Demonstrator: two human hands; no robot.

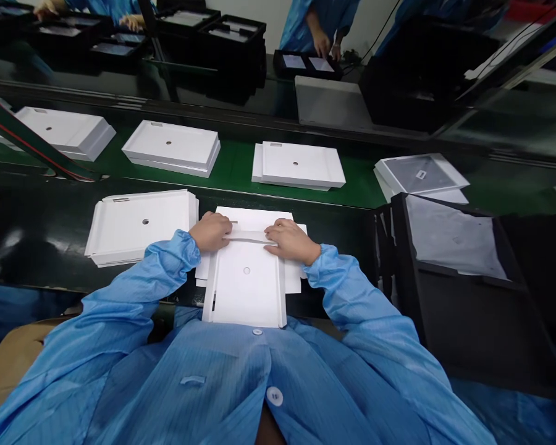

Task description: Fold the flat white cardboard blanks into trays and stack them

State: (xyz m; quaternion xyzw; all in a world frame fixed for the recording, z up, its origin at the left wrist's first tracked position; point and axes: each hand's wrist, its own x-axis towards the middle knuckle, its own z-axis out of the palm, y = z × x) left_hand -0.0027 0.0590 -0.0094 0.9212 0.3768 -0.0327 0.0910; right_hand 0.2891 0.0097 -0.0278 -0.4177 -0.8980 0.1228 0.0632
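Note:
A white cardboard tray point(248, 295) with a small round hole lies in front of me, its near end against my blue smock. My left hand point(212, 232) grips the left end of its raised far edge, fingers bent. At the right end of that same edge, my right hand point(291, 240) pinches the card between thumb and fingers. Under the tray are more white card pieces point(295, 278), partly covered. To the left of my hands sits a stack of similar white trays point(141, 224).
Along the green conveyor belt point(235, 157) stand several stacks of white boxes point(301, 165). A black bin point(472, 315) with a grey-white sheet point(454, 238) is at my right. Across the line, a co-worker's hands point(323, 44) are over a black tray point(282, 65).

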